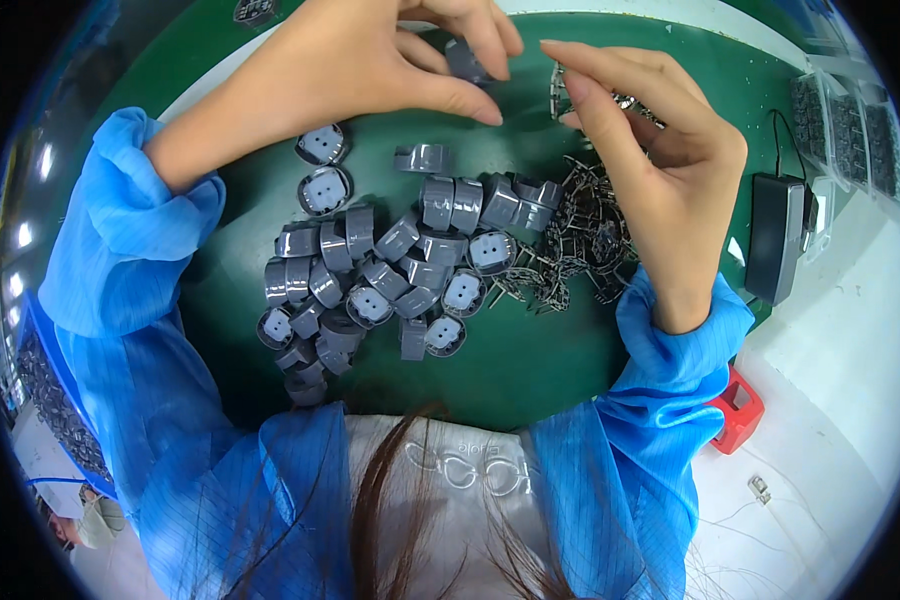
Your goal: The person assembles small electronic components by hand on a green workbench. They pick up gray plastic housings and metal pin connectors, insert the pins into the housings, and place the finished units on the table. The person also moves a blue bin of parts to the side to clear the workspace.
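Left hand pinches a grey housing.

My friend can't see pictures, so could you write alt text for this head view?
Over a green mat, the left hand pinches one small grey plastic cap while the right hand holds a small metal clip. Piles of grey caps and metal clips lie below.

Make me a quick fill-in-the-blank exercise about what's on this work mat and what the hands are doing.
1. The left hand pinches a small ____ plastic housing.
2. The pile of housings lies on a ____ mat.
3. The right hand holds a small ____ clip.
4. Both sleeves are ____.

Missing words: grey; green; metal; blue
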Available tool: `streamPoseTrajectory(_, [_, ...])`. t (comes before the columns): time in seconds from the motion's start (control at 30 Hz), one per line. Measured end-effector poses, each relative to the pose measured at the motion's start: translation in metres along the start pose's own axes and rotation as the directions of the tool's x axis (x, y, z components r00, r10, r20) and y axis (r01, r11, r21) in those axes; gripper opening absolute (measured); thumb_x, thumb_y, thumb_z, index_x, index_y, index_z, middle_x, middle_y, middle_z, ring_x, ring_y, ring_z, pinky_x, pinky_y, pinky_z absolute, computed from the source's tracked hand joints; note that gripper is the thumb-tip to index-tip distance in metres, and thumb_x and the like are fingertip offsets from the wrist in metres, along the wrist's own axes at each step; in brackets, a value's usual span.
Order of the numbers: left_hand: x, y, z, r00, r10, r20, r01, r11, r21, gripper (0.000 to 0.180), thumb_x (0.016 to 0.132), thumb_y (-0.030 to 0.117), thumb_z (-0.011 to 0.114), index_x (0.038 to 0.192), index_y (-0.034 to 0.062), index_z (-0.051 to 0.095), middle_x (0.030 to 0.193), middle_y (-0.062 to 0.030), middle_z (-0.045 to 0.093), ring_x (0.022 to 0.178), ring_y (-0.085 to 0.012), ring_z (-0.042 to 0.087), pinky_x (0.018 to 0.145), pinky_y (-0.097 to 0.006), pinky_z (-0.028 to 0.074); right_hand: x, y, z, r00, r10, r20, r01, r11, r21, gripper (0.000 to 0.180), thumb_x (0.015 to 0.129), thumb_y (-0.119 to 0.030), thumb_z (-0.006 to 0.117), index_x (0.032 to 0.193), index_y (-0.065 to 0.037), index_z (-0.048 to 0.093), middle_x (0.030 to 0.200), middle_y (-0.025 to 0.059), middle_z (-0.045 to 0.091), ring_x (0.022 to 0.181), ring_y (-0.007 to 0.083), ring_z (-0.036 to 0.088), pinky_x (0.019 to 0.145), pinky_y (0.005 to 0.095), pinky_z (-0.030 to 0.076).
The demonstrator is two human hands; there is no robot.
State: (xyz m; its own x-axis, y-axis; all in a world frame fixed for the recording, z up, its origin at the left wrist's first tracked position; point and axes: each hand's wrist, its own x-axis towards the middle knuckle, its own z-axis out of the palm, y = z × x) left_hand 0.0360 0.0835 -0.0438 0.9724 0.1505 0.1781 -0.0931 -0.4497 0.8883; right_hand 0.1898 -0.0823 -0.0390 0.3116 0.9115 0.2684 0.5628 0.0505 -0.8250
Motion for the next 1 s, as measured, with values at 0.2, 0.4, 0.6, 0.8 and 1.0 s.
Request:
streamPoseTrajectory(0.2, [-0.003, 0.006, 0.015, 0.996, -0.06, -0.067, 0.047, 0.983, -0.175, 0.02, 0.079, -0.003, 0.074, 0.098, -0.0013, 0.069, 0.11, -0.0122, 0.063, 0.086, -0.0132, 0.066, 0.071, -0.02, 0.058, 0.0, -0.008, 0.007, 0.991, 0.123, -0.048, -0.118, 0.989, 0.092, 0.016, 0.087, 0.003, 0.065, 0.103, 0.004, 0.067, 0.095, 0.0075, 0.065, 0.087, 0.0127, 0.064, 0.077, 0.0242, 0.054])
streamPoseTrajectory(0.4, [-0.003, 0.011, 0.004, 0.985, -0.17, 0.032, 0.164, 0.862, -0.48, 0.029, 0.077, 0.001, 0.078, 0.103, -0.0007, 0.065, 0.106, -0.0084, 0.063, 0.077, -0.0078, 0.062, 0.067, -0.02, 0.055, -0.003, -0.007, -0.002, 1.0, 0.001, -0.031, 0.003, 0.994, 0.111, 0.018, 0.082, 0.006, 0.069, 0.1, 0.007, 0.064, 0.093, 0.0101, 0.068, 0.087, 0.015, 0.067, 0.079, 0.0263, 0.054])
streamPoseTrajectory(0.6, [-0.009, 0.003, 0.022, 0.992, -0.045, -0.114, 0.017, 0.972, -0.235, 0.032, 0.074, 0.004, 0.081, 0.101, 0.0001, 0.066, 0.11, -0.0117, 0.063, 0.08, -0.0099, 0.062, 0.068, -0.022, 0.055, -0.003, -0.01, 0.0, 0.999, -0.034, -0.026, 0.037, 0.992, 0.118, 0.02, 0.081, 0.007, 0.07, 0.1, 0.007, 0.065, 0.094, 0.0113, 0.069, 0.086, 0.016, 0.068, 0.079, 0.0258, 0.055])
streamPoseTrajectory(0.8, [-0.007, -0.008, 0.018, 0.98, 0.017, -0.2, -0.062, 0.973, -0.221, 0.028, 0.074, 0.0, 0.079, 0.099, 0.0011, 0.066, 0.116, -0.0149, 0.06, 0.087, -0.0139, 0.062, 0.078, -0.024, 0.053, -0.005, -0.012, 0.002, 0.995, -0.031, -0.096, 0.042, 0.992, 0.117, 0.022, 0.08, 0.006, 0.071, 0.102, 0.007, 0.065, 0.094, 0.0111, 0.07, 0.085, 0.0144, 0.068, 0.075, 0.0229, 0.053])
streamPoseTrajectory(1.0, [-0.002, 0.017, 0.022, 0.991, -0.106, -0.085, 0.089, 0.979, -0.186, 0.025, 0.077, -0.004, 0.074, 0.1, -0.0005, 0.065, 0.112, -0.0147, 0.063, 0.095, -0.0155, 0.064, 0.085, -0.024, 0.052, -0.004, -0.008, 0.0, 0.989, -0.088, -0.117, 0.088, 0.996, -0.005, 0.022, 0.078, 0.008, 0.071, 0.099, 0.005, 0.069, 0.091, 0.0098, 0.071, 0.082, 0.0136, 0.068, 0.074, 0.0225, 0.053])
